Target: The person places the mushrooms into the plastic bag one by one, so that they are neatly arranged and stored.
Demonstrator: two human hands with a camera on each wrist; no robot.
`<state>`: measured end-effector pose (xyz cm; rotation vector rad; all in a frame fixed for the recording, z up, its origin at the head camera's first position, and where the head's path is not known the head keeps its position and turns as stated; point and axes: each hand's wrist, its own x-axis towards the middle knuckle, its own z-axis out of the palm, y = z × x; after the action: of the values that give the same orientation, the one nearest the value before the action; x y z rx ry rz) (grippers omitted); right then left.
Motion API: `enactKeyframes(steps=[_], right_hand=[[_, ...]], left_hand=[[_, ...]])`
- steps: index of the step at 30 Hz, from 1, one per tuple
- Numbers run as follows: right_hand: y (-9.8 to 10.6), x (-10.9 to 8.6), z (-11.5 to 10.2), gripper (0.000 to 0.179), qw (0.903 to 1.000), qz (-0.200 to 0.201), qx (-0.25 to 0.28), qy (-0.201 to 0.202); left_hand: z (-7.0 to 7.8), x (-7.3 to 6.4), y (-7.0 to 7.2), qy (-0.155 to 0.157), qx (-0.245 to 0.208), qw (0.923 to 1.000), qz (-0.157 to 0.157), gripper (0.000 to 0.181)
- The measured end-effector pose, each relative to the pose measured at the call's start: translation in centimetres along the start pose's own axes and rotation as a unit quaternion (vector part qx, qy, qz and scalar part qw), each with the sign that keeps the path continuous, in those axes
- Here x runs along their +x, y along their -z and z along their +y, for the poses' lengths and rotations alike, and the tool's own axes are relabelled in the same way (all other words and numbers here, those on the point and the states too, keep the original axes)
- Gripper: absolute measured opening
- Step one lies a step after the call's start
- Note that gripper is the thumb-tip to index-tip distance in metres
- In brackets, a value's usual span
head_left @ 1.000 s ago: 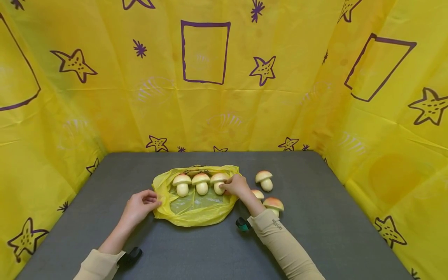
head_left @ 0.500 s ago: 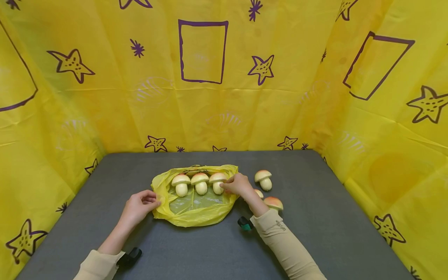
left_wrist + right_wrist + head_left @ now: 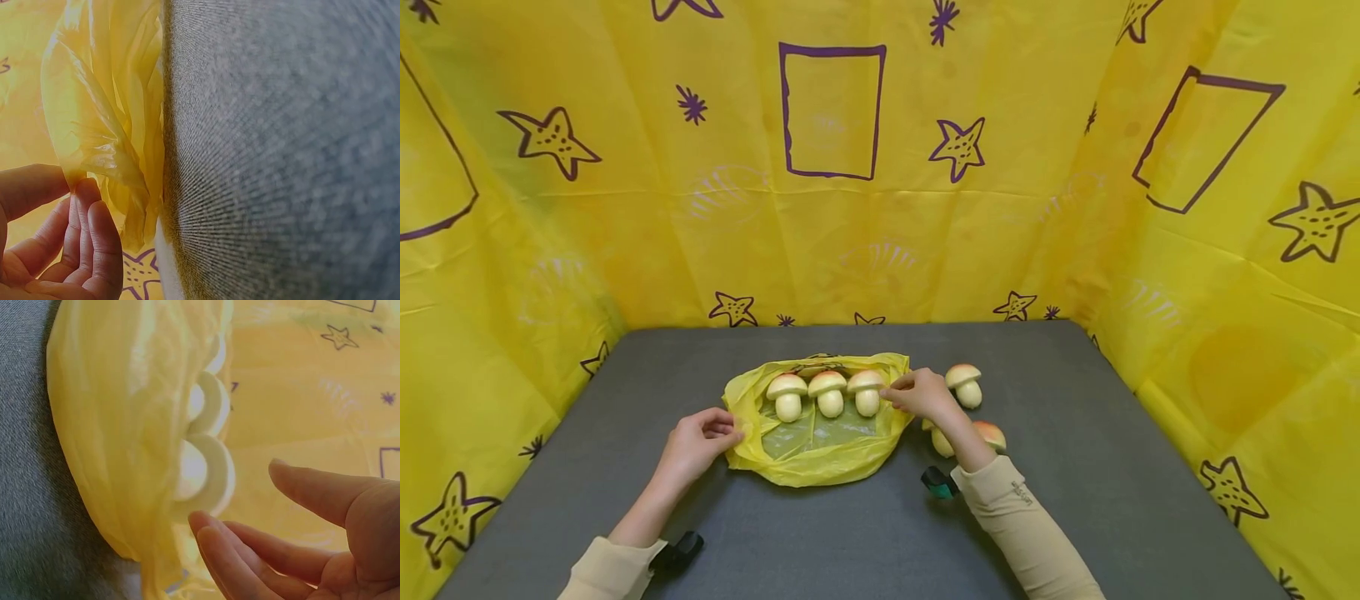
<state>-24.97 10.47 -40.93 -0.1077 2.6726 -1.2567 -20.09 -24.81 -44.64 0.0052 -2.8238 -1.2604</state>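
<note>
A thin yellow plastic bag [image 3: 820, 475] lies with its mouth spread on the table. Three toy mushrooms, a left one [image 3: 788, 405], a middle one [image 3: 830, 400] and a right one [image 3: 867, 400], stand in a row inside it, pale with reddish cap tops. My left hand [image 3: 695, 443] pinches the bag's left edge between thumb and fingertips, as the left wrist view shows at the gathered plastic [image 3: 100, 125]. Over the bag's right rim, my right hand [image 3: 928, 395] has thumb and fingers apart with nothing between them, fingertips beside the right mushroom. The right wrist view shows its fingers [image 3: 250, 550] loosely extended.
Right of the bag, one mushroom [image 3: 966, 387] lies beyond my right hand. Two more, one [image 3: 943, 443] partly behind my right wrist and another [image 3: 992, 435] beside it, lie nearer. Yellow patterned cloth [image 3: 880, 250] walls in the grey table [image 3: 820, 542] at the back and sides.
My right hand has let go of the right mushroom in the bag and drawn slightly right, its fingers spreading. The left hand keeps its pinch on the bag.
</note>
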Motion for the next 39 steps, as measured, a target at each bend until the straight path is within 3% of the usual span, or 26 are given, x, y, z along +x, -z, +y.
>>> enactKeyframes(steps=[7, 18, 27, 39], right_hand=[[1.3, -0.8, -0.1, 0.038, 0.9994, 0.005, 0.032, 0.008], [2.6, -1.6, 0.5, 0.04, 0.999, 0.029, 0.033, 0.01], [3.6, -2.6, 0.8, 0.042, 0.9989, 0.015, 0.043, 0.011], [5.0, -3.5, 1.8, 0.035, 0.9983, 0.031, 0.049, 0.009]], left_hand=[[0.0, 0.0, -0.1, 0.002, 0.001, 1.0, -0.002, 0.027], [0.1, 0.0, -0.1, 0.001, -0.003, 1.0, -0.005, 0.026], [0.2, -0.1, -0.1, -0.001, -0.002, 1.0, -0.005, 0.027], [0.0, 0.0, -0.1, 0.003, 0.001, 0.9999, -0.01, 0.03]])
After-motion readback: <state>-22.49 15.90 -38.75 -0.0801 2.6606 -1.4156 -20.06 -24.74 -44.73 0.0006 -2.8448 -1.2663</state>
